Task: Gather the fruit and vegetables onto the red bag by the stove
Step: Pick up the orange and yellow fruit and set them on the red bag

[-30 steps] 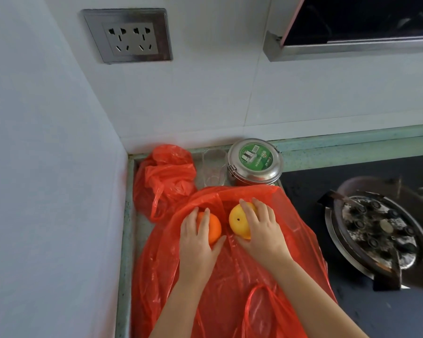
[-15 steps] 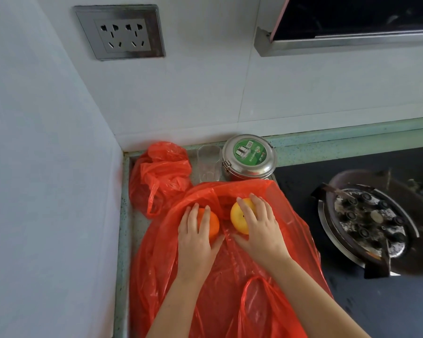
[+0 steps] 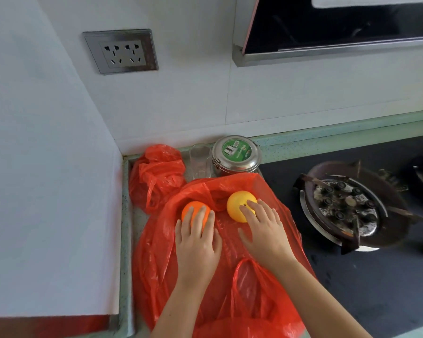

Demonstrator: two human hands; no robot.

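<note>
A flat red plastic bag lies on the counter left of the stove. On its far part sit an orange and, to its right, a yellow round fruit. My left hand lies over the near side of the orange with its fingers resting on top. My right hand touches the near right side of the yellow fruit with straight fingers. No vegetables are visible.
A bunched red bag fills the back corner, with a clear glass and a steel tin with a green label beside it. A gas burner sits right of the bag. A wall closes the left side; a range hood hangs above.
Both hands have slid back toward me, so more of the orange and the yellow fruit shows. The fruits stay on the bag. The camera has tilted up a little.
</note>
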